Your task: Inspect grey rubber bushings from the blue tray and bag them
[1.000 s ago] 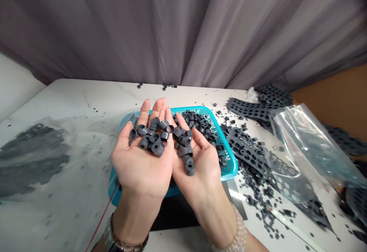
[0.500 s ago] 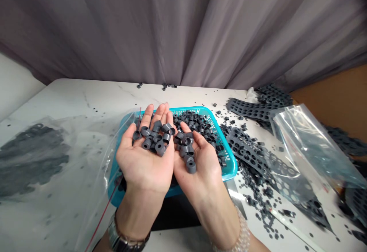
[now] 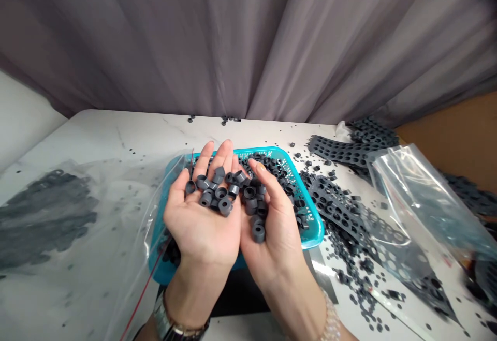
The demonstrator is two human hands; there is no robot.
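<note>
Left hand [image 3: 202, 226]: palm up, loosely cupped, caps [image 3: 225, 209] on top
Right hand [image 3: 276, 230]: cupped too, touching left
Basket [image 3: 317, 223]: below both, pile [image 3: 288, 188] at right hand's one o'clock

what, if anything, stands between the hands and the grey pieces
Nothing visible: the grey pieces rest directly on the cupped left hand and right hand. The clear plastic bag lies to their left, not between.

Dark-grey caps [image 3: 225, 206], turquoise basket [image 3: 315, 221], marbled white table [image 3: 151, 130]
</note>
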